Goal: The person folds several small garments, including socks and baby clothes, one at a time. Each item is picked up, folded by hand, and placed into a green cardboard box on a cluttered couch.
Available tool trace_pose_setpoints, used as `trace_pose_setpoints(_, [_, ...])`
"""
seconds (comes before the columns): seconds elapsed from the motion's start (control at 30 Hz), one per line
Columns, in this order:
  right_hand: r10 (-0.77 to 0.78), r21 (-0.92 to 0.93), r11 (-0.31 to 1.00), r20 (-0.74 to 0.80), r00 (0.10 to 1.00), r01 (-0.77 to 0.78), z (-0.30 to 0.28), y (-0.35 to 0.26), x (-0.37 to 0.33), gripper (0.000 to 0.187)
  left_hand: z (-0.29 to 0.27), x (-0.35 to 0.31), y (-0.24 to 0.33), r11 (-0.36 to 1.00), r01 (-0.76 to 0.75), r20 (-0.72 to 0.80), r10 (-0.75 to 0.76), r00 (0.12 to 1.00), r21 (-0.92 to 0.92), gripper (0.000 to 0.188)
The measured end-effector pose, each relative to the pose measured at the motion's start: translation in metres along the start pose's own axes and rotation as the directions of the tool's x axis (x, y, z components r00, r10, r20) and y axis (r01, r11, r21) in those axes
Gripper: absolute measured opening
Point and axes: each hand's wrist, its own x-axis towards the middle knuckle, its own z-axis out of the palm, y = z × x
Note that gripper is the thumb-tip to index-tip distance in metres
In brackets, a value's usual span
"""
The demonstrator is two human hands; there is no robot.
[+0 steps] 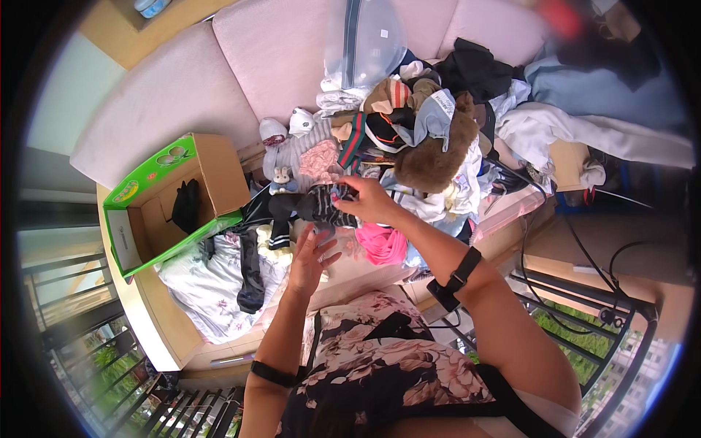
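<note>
My right hand (pixel 367 201) reaches into the clothes, thumb and fingers closed on a dark striped piece of clothing (pixel 319 207). Its exact kind is hard to make out. A black sock (pixel 280 232) with white bands hangs down at its left end; whether the two are joined I cannot tell. Just below, my left hand (pixel 310 261) is held palm up with its fingers apart and nothing in it. Close by lie a bright pink cloth (pixel 381 244), a small rabbit figure (pixel 280 177) and a ruffled pink piece (pixel 318 159).
A green open cardboard box (pixel 162 252) with a black item (pixel 185 204) inside stands left. White floral fabric (pixel 212 292) and a long black sock (pixel 250 281) lie before it. A brown furry piece (pixel 434 164) tops the clothes pile. Black cables (pixel 527 241) hang at right.
</note>
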Motion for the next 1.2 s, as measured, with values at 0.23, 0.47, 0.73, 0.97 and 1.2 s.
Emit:
trace_pose_setpoints(0.23, [0.323, 0.629, 0.692, 0.169, 0.931, -0.354, 0.034, 0.003, -0.032, 0.029, 0.042, -0.009, 0.030, 0.928, -0.362, 0.029, 0.366, 0.930, -0.093, 0.027])
trace_pose_setpoints(0.47, [0.313, 0.828, 0.430, 0.239, 0.919, -0.361, 0.008, 0.002, -0.039, 0.028, 0.047, -0.012, 0.030, 0.962, -0.228, 0.138, 0.248, 0.959, -0.149, 0.041])
trace_pose_setpoints(0.73, [-0.003, 0.518, 0.853, 0.122, 0.992, -0.061, -0.005, -0.015, -0.043, 0.045, 0.038, -0.013, 0.030, 0.984, -0.175, -0.056, 0.178, 0.983, 0.041, 0.046])
trace_pose_setpoints(0.97, [0.092, 0.482, 0.871, 0.023, 0.996, -0.091, 0.015, -0.012, -0.032, 0.017, 0.035, -0.010, 0.027, 0.924, -0.247, 0.006, 0.256, 0.967, 0.291, 0.029])
trace_pose_setpoints(1.2, [0.072, 0.451, 0.877, 0.217, 0.974, -0.165, 0.006, -0.012, -0.037, 0.029, 0.020, 0.005, 0.029, 0.719, -0.407, -0.003, 0.494, 0.869, 0.564, 0.037])
